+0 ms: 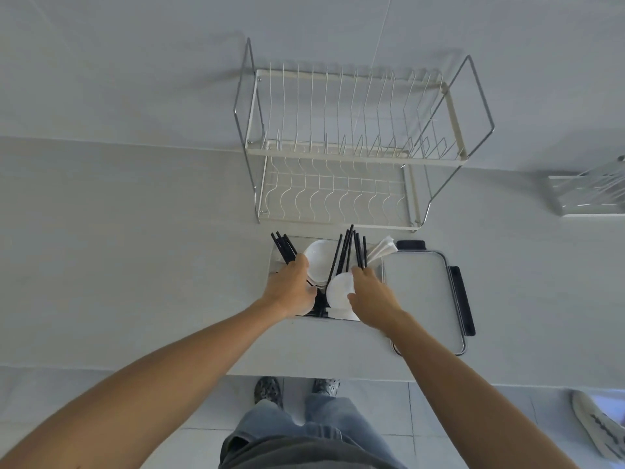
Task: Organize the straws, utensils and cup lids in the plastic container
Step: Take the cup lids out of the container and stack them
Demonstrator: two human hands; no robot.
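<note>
Sorting mostly done, I judge: left hand (290, 288) grips black straws (284, 249), right hand (371, 297) pinches a cup lid (340, 290) inside the plastic container (274, 265).

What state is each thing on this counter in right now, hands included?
Left hand: grips black straws at the container's left side.
Right hand: grips black straws, touching a white cup lid.
Plastic container: open, holding straws and lids.
Container lid: off, lying flat beside the container.
Dish rack: upright, nothing in it.
</note>
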